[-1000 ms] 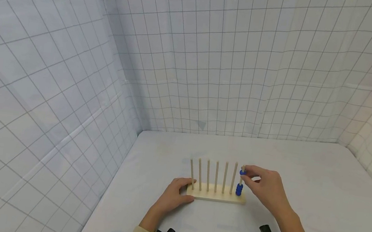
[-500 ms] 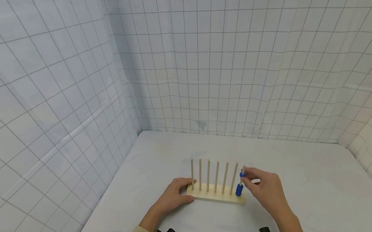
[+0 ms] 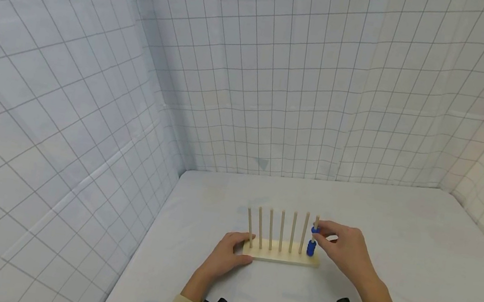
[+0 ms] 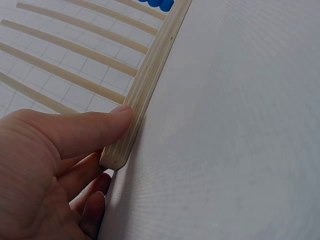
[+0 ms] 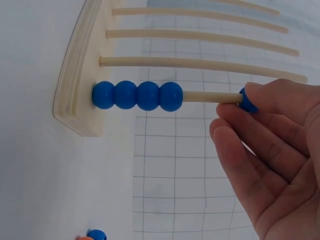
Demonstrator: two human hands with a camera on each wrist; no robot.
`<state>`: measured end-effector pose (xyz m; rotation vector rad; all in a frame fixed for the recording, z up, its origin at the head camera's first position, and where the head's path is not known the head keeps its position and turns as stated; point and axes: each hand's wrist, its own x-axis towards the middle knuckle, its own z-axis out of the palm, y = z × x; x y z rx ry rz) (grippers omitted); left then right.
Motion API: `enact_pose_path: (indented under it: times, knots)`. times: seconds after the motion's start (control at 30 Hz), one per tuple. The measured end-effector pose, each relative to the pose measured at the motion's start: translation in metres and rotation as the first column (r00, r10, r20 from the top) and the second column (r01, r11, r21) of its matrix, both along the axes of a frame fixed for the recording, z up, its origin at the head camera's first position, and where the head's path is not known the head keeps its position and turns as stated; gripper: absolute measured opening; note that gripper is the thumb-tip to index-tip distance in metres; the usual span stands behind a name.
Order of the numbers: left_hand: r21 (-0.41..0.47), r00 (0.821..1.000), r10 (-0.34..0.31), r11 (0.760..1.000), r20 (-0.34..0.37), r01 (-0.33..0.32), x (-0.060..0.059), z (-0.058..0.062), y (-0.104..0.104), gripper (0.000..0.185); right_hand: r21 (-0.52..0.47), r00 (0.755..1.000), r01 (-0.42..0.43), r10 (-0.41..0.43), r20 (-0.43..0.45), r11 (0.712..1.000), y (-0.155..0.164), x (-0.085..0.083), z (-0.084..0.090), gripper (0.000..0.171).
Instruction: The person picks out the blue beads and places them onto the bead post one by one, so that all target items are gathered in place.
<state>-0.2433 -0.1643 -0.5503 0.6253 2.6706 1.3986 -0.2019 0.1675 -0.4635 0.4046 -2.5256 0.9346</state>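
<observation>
A wooden peg stand (image 3: 280, 258) with a row of upright pegs stands on the table. My left hand (image 3: 222, 255) grips its left end, and in the left wrist view the thumb (image 4: 95, 131) presses the edge of the base (image 4: 152, 65). At the rightmost peg, my right hand (image 3: 345, 242) pinches a blue bead (image 5: 248, 102) between thumb and fingers. That bead is round the upper part of the peg (image 5: 210, 96). Lower on the same peg, several blue beads (image 5: 126, 95) sit stacked against the base. The other pegs (image 3: 281, 231) carry no beads.
The white table (image 3: 209, 192) is bounded by grid-patterned curtains (image 3: 284, 101) at the back and sides. A loose blue bead (image 5: 97, 234) and an orange one (image 5: 85, 238) show at the bottom edge of the right wrist view.
Along the rightmost peg, my right hand has come down slightly with the blue bead. My left hand and the peg stand have stayed in place.
</observation>
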Motion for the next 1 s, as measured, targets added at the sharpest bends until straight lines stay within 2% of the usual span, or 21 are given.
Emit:
enact_pose_path:
  times: [0.4, 1.0]
  knots:
    - [0.004, 0.998, -0.030, 1.000, -0.051, 0.030, 0.000, 0.000, 0.000, 0.054, -0.011, 0.999, 0.012, -0.012, 0.042, 1.000, 0.000, -0.002, -0.008, 0.023]
    - [0.005, 1.000, -0.016, 1.000, -0.013, 0.016, 0.002, 0.000, 0.000, 0.056, -0.029, 0.998, -0.005, 0.007, 0.059, 1.000, 0.001, -0.002, -0.019, 0.024]
